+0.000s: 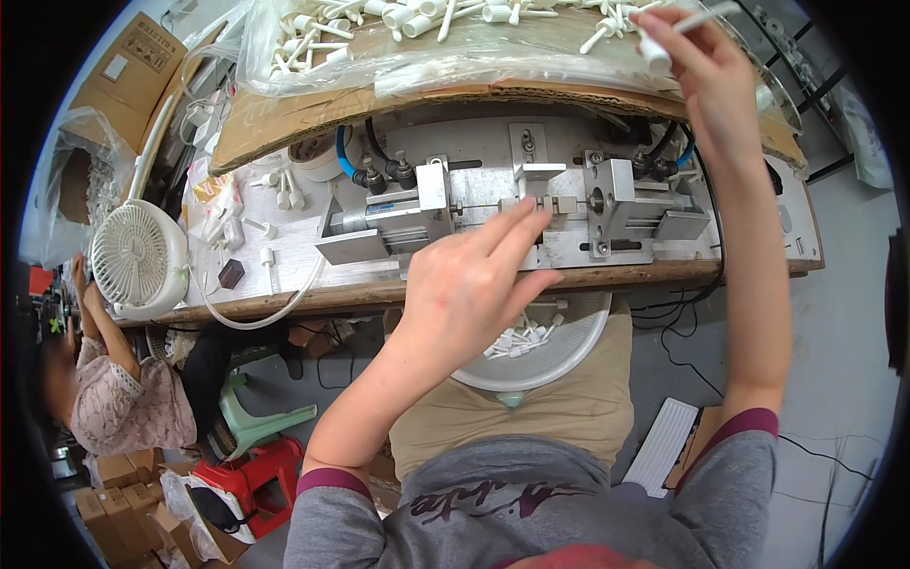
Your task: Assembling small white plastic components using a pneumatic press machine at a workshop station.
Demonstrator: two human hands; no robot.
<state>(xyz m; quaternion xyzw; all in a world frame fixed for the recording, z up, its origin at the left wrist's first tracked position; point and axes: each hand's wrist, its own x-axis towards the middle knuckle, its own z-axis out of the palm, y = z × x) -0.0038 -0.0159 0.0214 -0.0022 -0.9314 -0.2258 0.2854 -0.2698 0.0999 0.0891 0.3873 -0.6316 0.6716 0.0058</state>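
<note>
My right hand (716, 81) is raised at the far right, pinching a white plastic cap with a long thin stem (654, 57). My left hand (469, 280) reaches to the middle of a metal two-sided fixture (621, 194), its fingers stretched out and the thumb apart. Its fingertips lie at a small white part (565, 204) seated between the two facing cylinders; whether they touch it I cannot tell. Below that hand, a white mesh basket (583, 346) on my lap holds several white stemmed pieces (521, 339), partly hidden by my wrist.
A cardboard sheet (284, 119) above the fixture carries plastic film and a heap of white stemmed caps (408, 19). Blue and black air hoses (343, 152) run to the fixture. A white fan (140, 258) stands at left. Another person (133, 398) sits beyond it.
</note>
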